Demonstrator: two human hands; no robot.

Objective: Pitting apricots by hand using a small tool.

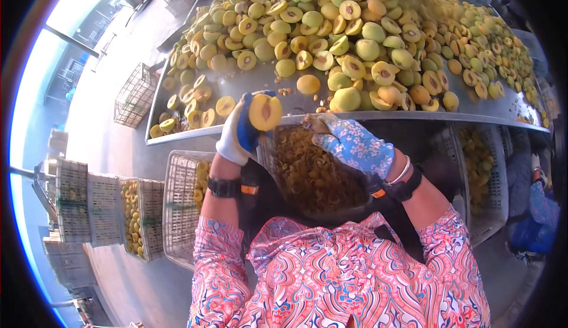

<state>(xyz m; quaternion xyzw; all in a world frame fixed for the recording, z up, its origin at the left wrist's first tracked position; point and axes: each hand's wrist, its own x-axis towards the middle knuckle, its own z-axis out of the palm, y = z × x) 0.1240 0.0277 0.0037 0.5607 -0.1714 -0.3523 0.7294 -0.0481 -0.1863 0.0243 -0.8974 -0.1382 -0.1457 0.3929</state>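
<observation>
My left hand (242, 128), in a white and blue work glove, holds a halved yellow peach (265, 112), its cut face with the reddish pit hollow turned up. Across from it, my right hand (344, 139) wears a flowered blue fabric cover over a glove; its fingertips are bunched at the metal table's edge (412, 115), and whether they pinch something small cannot be told. Beyond both hands lies a large heap of halved and whole yellow-green fruit (355, 66). Below them, a crate holds brown pits and scraps (310, 172).
A white plastic crate (177, 208) with some halves stands left of my lap. More fruit-filled crates (151, 221) are farther left, and another (497, 186) is under the table at right. A co-worker's sleeve (543, 203) shows at the far right.
</observation>
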